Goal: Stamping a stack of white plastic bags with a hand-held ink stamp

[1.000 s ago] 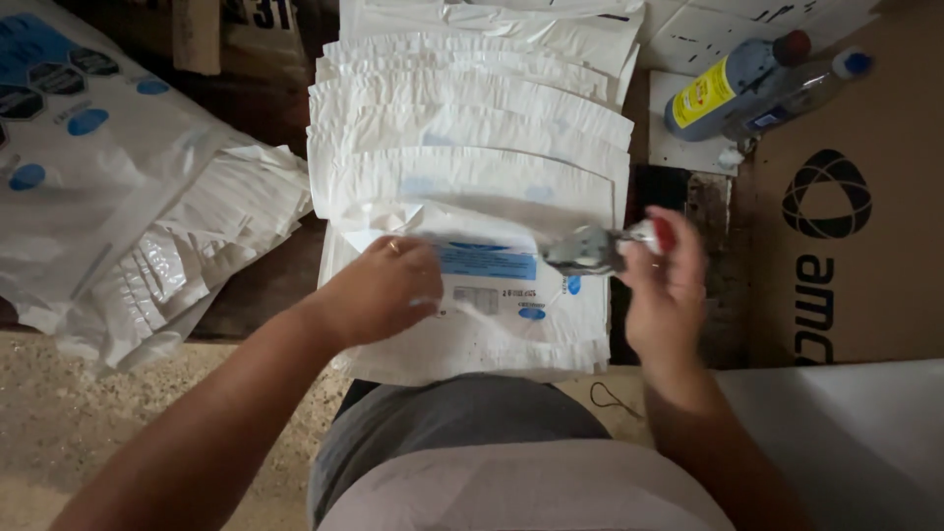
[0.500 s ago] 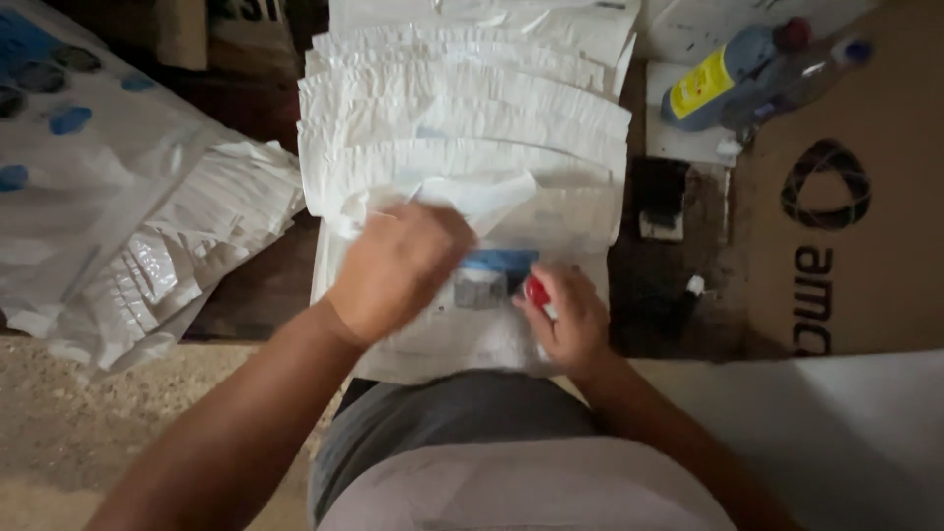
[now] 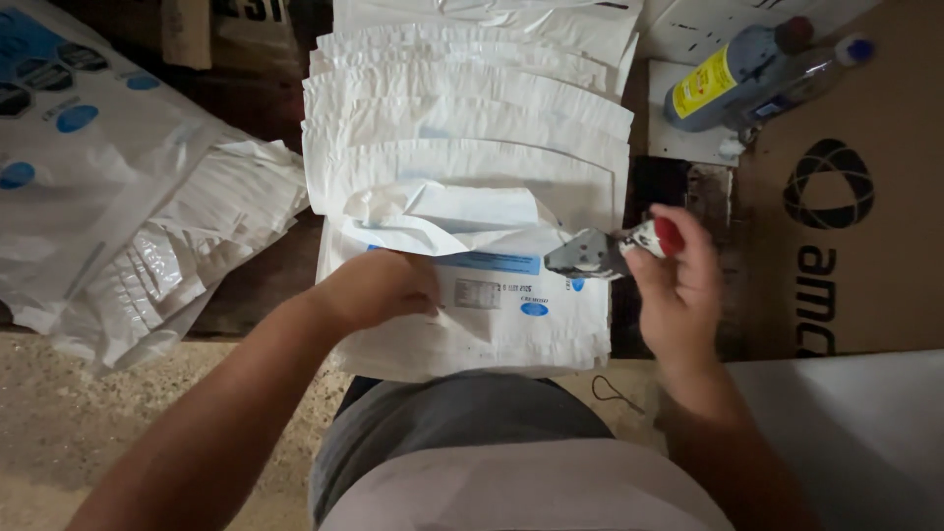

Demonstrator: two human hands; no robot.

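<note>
White paper bags [image 3: 462, 147] lie in an overlapping row that runs away from the person, each one covering the lower part of the next. The nearest bag [image 3: 492, 315] sits on top at the near end, its flap folded up and crumpled, with a blue band and small printed marks on its face. The left hand [image 3: 379, 287] presses flat on that bag's left half, fingers curled down onto the paper and holding nothing. The right hand [image 3: 678, 285] is closed round a small tool [image 3: 600, 254] with a red handle and a grey metal head; the head points left and hangs just over the bag's right edge, whether touching the paper I cannot tell.

Left of the row, a heap of clear and white plastic wrap [image 3: 157, 256] spreads across the dark table [image 3: 265, 285], its near folds just beside the stacked bags. A large white sheet with blue spots [image 3: 59, 128] lies under and behind the heap. To the right, a cardboard box [image 3: 846, 197] with black print stands close against the right hand, leaving only a narrow dark strip between box and bags. Two bottles [image 3: 747, 69] lie at the box's far corner, one grey with a yellow label, one clear with a blue cap, on a white card. A thin loop of black wire [image 3: 615, 393] lies at the near table edge, below the right wrist. The near bag's bottom edge overhangs that table edge, above the person's grey lap.
</note>
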